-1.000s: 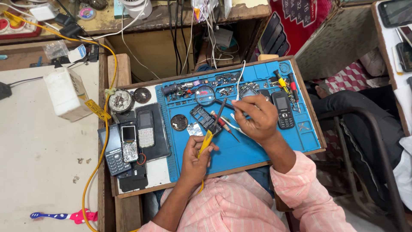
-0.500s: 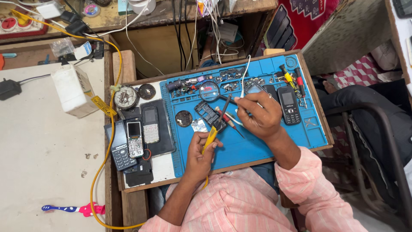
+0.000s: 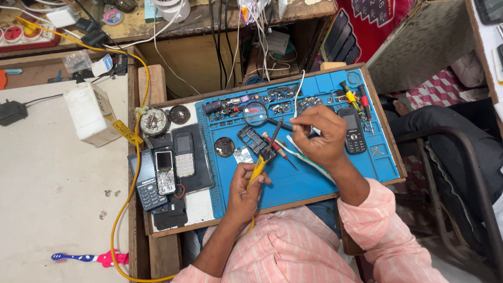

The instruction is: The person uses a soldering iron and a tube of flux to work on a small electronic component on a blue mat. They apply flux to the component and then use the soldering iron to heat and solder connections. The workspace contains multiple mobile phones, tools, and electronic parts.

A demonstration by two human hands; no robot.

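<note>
The left hand (image 3: pixel 245 189), low in the middle of the frame, is closed around the yellow handle of a soldering iron (image 3: pixel 263 156); the iron's dark shaft slants up and right, its tip just beside a bare phone circuit board (image 3: pixel 252 139) lying on the blue work mat (image 3: pixel 309 178). The right hand (image 3: pixel 320 137), right of centre, has its fingers pinched together on a thin white wire (image 3: pixel 297 94) that runs up toward the top of the mat — whether it grips anything else cannot be told.

A magnifying glass (image 3: pixel 255 113) lies just above the board, and a red-handled screwdriver (image 3: pixel 276 150) rests between the two hands. A black keypad phone (image 3: pixel 354 130) lies on the mat just right of the right hand, and above it, at the mat's upper right corner, sit two screwdrivers with yellow and red handles (image 3: pixel 355 97).

Left of the mat, on the wooden tray, several phones (image 3: pixel 166 170) lie side by side, some opened. A yellow cable (image 3: pixel 137 131) curves down the left side of the tray, and a white box (image 3: pixel 90 112) stands on the pale table at the left.
</note>
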